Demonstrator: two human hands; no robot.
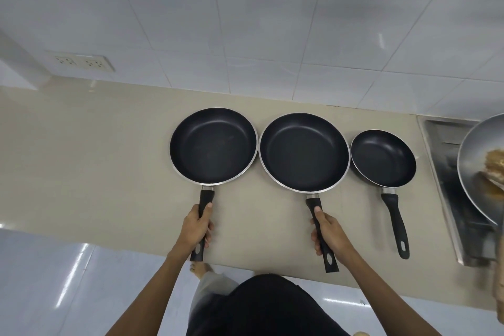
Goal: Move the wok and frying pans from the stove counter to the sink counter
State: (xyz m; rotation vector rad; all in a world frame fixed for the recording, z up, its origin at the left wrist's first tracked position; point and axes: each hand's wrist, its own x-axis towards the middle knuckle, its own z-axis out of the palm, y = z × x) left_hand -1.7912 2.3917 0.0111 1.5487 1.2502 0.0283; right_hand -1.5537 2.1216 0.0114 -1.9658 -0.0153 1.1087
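Three black non-stick frying pans stand in a row on the beige counter (81,150), handles pointing toward me. My left hand (197,228) grips the black handle of the left frying pan (214,146). My right hand (328,232) grips the handle of the middle frying pan (304,151), the largest. A small frying pan (383,158) sits to their right with its handle free. At the far right edge a grey metal wok (476,169) sits on the stove, with brownish food and a spatula inside.
A steel stove top (447,161) is set into the counter on the right. A white tiled wall (245,22) with a double power socket (81,63) backs the counter. Glossy floor lies below the counter's front edge, with my foot there.
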